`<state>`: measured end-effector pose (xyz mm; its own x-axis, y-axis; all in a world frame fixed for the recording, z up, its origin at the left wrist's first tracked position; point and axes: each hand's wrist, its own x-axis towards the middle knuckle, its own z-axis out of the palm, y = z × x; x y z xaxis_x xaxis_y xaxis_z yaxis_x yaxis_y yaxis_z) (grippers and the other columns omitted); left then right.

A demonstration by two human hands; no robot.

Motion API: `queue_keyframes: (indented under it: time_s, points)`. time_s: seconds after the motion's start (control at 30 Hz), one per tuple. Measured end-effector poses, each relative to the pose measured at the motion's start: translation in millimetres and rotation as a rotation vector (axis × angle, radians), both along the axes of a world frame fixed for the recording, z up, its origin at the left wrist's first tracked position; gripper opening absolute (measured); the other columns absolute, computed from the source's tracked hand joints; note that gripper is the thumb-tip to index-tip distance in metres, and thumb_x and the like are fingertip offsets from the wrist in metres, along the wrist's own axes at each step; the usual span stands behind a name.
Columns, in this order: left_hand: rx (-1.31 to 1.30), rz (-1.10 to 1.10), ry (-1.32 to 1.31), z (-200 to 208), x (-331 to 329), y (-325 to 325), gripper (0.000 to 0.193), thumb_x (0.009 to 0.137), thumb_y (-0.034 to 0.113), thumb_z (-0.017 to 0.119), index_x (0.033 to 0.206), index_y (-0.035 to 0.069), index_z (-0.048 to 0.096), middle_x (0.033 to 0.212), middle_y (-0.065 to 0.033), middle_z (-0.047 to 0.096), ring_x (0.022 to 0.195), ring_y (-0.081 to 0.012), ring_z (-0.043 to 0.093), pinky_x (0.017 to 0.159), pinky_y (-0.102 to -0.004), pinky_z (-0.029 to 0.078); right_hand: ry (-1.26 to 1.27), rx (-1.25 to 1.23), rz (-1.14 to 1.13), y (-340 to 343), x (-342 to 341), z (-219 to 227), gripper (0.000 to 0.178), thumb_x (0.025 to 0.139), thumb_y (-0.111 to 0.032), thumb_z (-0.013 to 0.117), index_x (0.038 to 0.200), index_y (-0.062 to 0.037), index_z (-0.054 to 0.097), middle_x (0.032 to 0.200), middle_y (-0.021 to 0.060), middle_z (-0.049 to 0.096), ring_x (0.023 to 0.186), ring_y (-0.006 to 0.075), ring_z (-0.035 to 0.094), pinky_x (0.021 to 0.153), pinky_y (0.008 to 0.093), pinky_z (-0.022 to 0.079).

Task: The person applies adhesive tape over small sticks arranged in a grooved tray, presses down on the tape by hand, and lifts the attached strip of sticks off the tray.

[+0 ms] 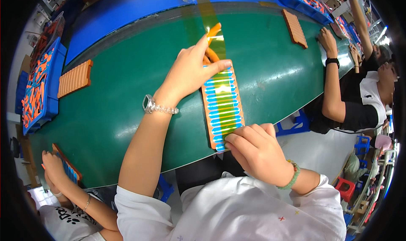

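A strip of see-through yellow tape (223, 95) lies lengthwise over an orange ridged tray (212, 138) on the green table. Several blue pieces (213, 105) lie crosswise in the tray's grooves beneath the tape. My left hand (190, 65) is at the far end, thumb on top of the tape; its other fingers show orange through the strip, index stretched out and the rest curled. At the near end my right hand (258, 148) is closed, its fingertips pressed together at the tape's end and the tray's corner.
Similar ridged trays lie at the left (75, 79) and far right (294, 28). Blue crates (53, 86) of orange and blue pieces stand at both sides. A co-worker's hands (57, 169) work at a tray lower left; another co-worker's hand (327, 41) rests on the table's right.
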<state>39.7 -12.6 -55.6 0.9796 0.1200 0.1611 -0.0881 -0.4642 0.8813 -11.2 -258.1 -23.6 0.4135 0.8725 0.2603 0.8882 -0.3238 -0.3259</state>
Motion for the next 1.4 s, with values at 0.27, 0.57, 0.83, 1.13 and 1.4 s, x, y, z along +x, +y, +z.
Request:
queue_keyframes:
  time_s: [0.27,0.57,0.83,1.13,1.4]
  points:
    - [-0.010,-0.025,-0.013,0,-1,1,0.081,0.088,0.034,0.074,0.155,0.015,0.032,0.094,-0.0113,0.071,0.084,-0.0181,0.066,0.083,-0.0318,0.052,0.021,0.160,-0.040,17,16,-14,0.024,0.076,-0.001,0.070,0.097,-0.0083,0.064,0.087,0.0026,0.056,0.078,0.0207,0.056,0.073,0.0350,0.036]
    - [0.097,0.010,-0.081,-4,0,4,0.061,0.098,0.046,0.057,0.146,0.009,0.045,0.101,-0.0096,0.067,0.093,-0.0231,0.059,0.087,-0.0357,0.047,-0.052,0.191,-0.060,45,50,-20,0.014,0.080,-0.002,0.067,0.093,-0.0076,0.063,0.088,0.0039,0.057,0.081,0.0226,0.056,0.076,0.0362,0.037]
    - [0.587,0.198,-0.191,-15,-6,11,0.044,0.105,0.042,0.040,0.125,0.010,0.062,0.130,-0.0078,0.060,0.120,-0.0278,0.044,0.106,-0.0409,0.026,-0.134,0.268,-0.072,73,84,-30,0.007,0.084,-0.003,0.064,0.091,-0.0055,0.065,0.086,0.0056,0.057,0.084,0.0239,0.057,0.081,0.0368,0.039]
    - [0.734,0.208,-0.096,-16,-4,13,0.048,0.103,0.045,0.042,0.133,0.013,0.061,0.146,-0.0131,0.047,0.130,-0.0303,0.039,0.109,-0.0465,0.023,-0.171,0.317,-0.071,91,106,-31,0.007,0.085,-0.005,0.064,0.092,-0.0058,0.065,0.084,0.0044,0.059,0.083,0.0223,0.058,0.080,0.0370,0.039]
    - [0.694,0.144,0.034,-7,-2,16,0.063,0.087,0.059,0.062,0.137,0.021,0.059,0.151,-0.0122,0.041,0.136,-0.0296,0.030,0.113,-0.0433,0.017,-0.121,0.277,-0.189,52,107,-34,0.007,0.085,-0.006,0.065,0.092,-0.0056,0.066,0.082,0.0051,0.058,0.080,0.0232,0.058,0.079,0.0369,0.040]
